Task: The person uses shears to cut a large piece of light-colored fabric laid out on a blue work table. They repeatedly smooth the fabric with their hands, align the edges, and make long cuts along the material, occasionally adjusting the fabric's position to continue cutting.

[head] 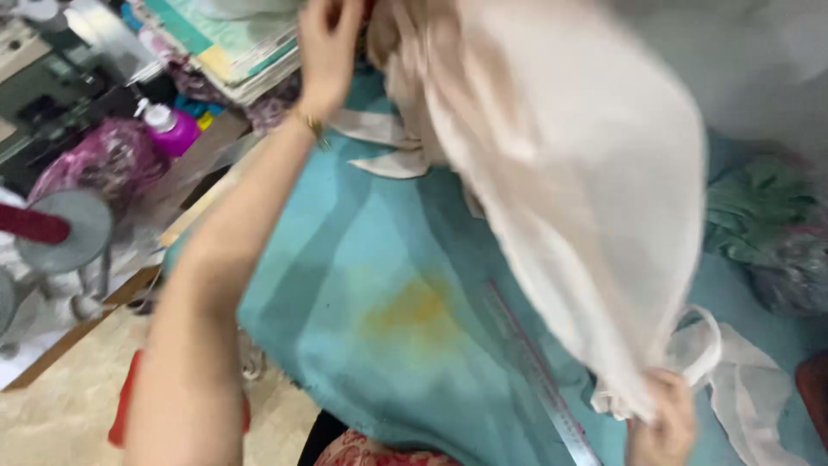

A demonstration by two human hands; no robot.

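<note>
Left arm stretches long and high, the left hand (328, 43) up at the top edge with fingers pinched on one end of the pale cloth (569, 198). Right hand (662, 421) sits low at the bottom edge, fist closed on the other end. The cloth hangs slanted between them above the teal cover (388, 259), a ruler (539, 371) lying beneath it.

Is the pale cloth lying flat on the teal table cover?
No, the pale cloth is lifted above the teal table cover, held up between the left hand and right hand.
</note>
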